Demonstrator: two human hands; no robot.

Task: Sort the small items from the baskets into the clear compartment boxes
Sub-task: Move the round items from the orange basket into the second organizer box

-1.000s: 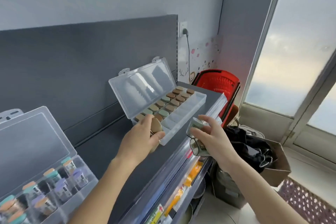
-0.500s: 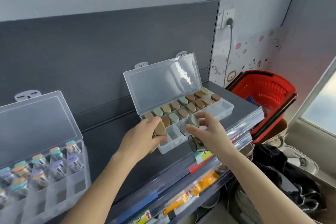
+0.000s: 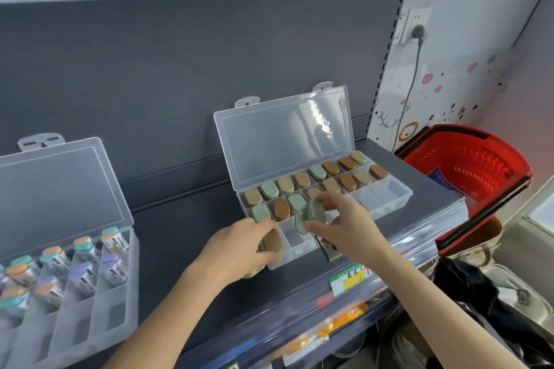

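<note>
Green piece over box front edge

**Oval pieces line up in clear box**

A clear compartment box lies open on a dark shelf, its lid raised at the far side. Tan, brown and sage-green oval pieces stand one to a compartment along the far and middle rows. The left hand holds a brown piece at the near-left compartment. The right hand pinches a green piece just above the near row. A second clear box, at left and also open, holds small capped bottles. A red basket sits at far right.
</note>
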